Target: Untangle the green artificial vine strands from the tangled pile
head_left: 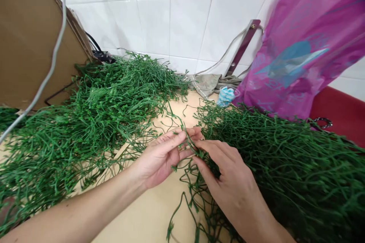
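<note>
My left hand [171, 150] is palm up near the middle of the view, its thumb pressing a thin green artificial plant stem [182, 123] against the fingers. From the right, my right hand [228, 171] pinches the lower end of that stem between thumb and forefinger. Both hands are close together above the table [142, 212]. Loose green stems hang or lie just below them. One big heap of green plastic stems [114, 98] spreads on the left, and another heap of stems [296, 159] lies beside and behind my right hand.
A cardboard box [34, 38] stands at the left, with a grey cable [55, 49] in front. At the right are a pink plastic bag [308, 19] and a red surface [339, 110]. A small cup with blue-white contents [226, 97] and a metal bracket [242, 47] stand near the tiled wall [188, 22].
</note>
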`<state>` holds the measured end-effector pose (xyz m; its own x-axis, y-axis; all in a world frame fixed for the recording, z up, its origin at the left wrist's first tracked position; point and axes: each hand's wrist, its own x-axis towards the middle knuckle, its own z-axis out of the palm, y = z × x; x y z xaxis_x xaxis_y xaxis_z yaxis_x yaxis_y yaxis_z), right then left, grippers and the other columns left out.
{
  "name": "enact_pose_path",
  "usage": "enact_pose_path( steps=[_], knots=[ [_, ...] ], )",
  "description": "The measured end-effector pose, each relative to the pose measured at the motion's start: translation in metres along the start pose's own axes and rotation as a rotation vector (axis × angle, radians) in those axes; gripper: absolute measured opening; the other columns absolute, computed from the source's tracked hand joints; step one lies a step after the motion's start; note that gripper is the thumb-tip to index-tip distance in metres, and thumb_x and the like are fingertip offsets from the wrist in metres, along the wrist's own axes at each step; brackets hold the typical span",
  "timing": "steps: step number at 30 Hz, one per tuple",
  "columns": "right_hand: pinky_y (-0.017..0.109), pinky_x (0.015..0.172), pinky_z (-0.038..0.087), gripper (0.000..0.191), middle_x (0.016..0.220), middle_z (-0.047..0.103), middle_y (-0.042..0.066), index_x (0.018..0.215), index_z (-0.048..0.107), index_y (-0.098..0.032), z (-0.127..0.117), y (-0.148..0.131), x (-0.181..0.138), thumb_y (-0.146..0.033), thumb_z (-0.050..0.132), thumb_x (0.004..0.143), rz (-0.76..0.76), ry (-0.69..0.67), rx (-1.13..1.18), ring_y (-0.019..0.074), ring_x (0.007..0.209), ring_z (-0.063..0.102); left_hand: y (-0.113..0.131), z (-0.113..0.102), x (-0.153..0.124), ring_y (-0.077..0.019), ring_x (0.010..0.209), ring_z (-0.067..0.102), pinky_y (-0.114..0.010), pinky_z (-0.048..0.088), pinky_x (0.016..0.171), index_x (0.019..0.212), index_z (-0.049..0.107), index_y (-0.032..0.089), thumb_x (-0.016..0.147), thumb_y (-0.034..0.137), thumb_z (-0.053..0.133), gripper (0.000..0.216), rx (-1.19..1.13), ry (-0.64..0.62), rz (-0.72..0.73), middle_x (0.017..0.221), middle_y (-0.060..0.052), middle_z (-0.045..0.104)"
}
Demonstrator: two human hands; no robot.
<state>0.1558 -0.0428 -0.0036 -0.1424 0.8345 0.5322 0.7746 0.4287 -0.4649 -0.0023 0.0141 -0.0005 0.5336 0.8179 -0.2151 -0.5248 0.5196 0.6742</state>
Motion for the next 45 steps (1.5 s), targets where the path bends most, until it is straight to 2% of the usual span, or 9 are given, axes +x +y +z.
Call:
enact_pose_path(
  steps=[3,7,12,16,20,25,33,37,45],
  knots=[
    [0.035,0.079,0.054,0.014,0.094,0.074,0.003,0.101,0.067,-0.025,-0.001,0.002,0.001,-0.023,0.055,0.094,0.176,0.012,0.145,0.0206,0.086,0.068,-0.001,-0.003,0.000,-0.0241,0.122,0.059,-0.036,0.044,0.107,0.107,0.073,0.012,0.095,0.032,0.059,0.027,0.011,-0.058,0.015,0.122,-0.013,0.070],
    [0.029,0.069,0.056,0.016,0.087,0.075,0.002,0.098,0.070,-0.025,-0.008,0.002,0.007,-0.034,0.058,0.091,0.431,-0.050,0.483,0.0189,0.076,0.069,0.000,-0.003,0.002,-0.0234,0.115,0.063,-0.039,0.045,0.106,0.100,0.075,0.014,0.098,0.035,0.053,0.031,-0.018,-0.085,0.036,0.119,-0.013,0.071],
    [0.035,0.088,0.056,0.021,0.099,0.075,0.006,0.095,0.069,-0.023,-0.010,0.003,0.011,-0.042,0.063,0.088,0.551,-0.106,0.837,0.0212,0.090,0.069,-0.001,-0.005,0.003,-0.0240,0.109,0.064,-0.039,0.047,0.102,0.102,0.075,0.013,0.094,0.042,0.056,0.036,-0.038,-0.038,0.008,0.111,-0.014,0.073],
    [0.030,0.074,0.057,0.026,0.093,0.075,0.004,0.093,0.064,-0.023,-0.008,0.000,0.008,-0.048,0.067,0.085,0.682,-0.117,0.991,0.0186,0.081,0.069,-0.008,-0.007,0.001,-0.0166,0.098,0.064,-0.029,0.047,0.094,0.108,0.075,0.017,0.087,0.025,0.070,0.023,0.209,-0.112,0.063,0.108,-0.009,0.073],
    [0.024,0.067,0.054,0.025,0.086,0.074,0.001,0.087,0.061,-0.023,-0.005,-0.006,0.006,-0.045,0.072,0.082,0.730,-0.078,1.079,0.0144,0.072,0.066,-0.012,-0.008,-0.001,-0.0118,0.085,0.060,-0.024,0.046,0.083,0.108,0.073,0.022,0.086,0.026,0.072,0.022,0.376,-0.212,0.138,0.097,-0.003,0.071],
    [0.029,0.076,0.055,0.020,0.093,0.073,0.003,0.085,0.065,-0.024,-0.001,-0.006,0.006,-0.043,0.070,0.083,0.652,-0.003,0.991,0.0177,0.081,0.066,-0.015,-0.011,0.001,-0.0119,0.091,0.059,-0.023,0.044,0.085,0.094,0.068,0.019,0.088,0.030,0.070,0.012,0.369,-0.116,0.183,0.100,-0.003,0.068],
    [0.025,0.064,0.053,0.022,0.076,0.066,0.002,0.082,0.068,-0.021,0.002,0.005,0.005,-0.044,0.070,0.082,0.644,0.110,0.826,0.0155,0.069,0.060,-0.014,-0.005,-0.003,-0.0102,0.067,0.048,-0.021,0.043,0.062,0.084,0.055,0.020,0.086,0.047,0.068,0.030,0.440,-0.008,0.160,0.072,0.004,0.049],
    [0.024,0.062,0.051,0.020,0.074,0.066,0.001,0.082,0.069,-0.021,0.001,0.007,0.005,-0.041,0.070,0.081,0.622,0.122,0.742,0.0151,0.069,0.059,-0.010,-0.003,-0.002,-0.0106,0.070,0.048,-0.023,0.044,0.064,0.089,0.056,0.018,0.086,0.043,0.069,0.028,0.525,-0.077,0.197,0.079,0.002,0.051],
    [0.027,0.071,0.051,0.010,0.086,0.066,0.002,0.094,0.066,-0.023,-0.005,0.006,0.005,-0.026,0.057,0.090,0.382,0.156,0.337,0.0165,0.076,0.061,-0.003,-0.007,0.001,-0.0083,0.060,0.045,-0.021,0.036,0.058,0.089,0.059,0.017,0.084,0.032,0.071,0.020,0.631,0.004,0.269,0.067,0.005,0.050]
  ],
)
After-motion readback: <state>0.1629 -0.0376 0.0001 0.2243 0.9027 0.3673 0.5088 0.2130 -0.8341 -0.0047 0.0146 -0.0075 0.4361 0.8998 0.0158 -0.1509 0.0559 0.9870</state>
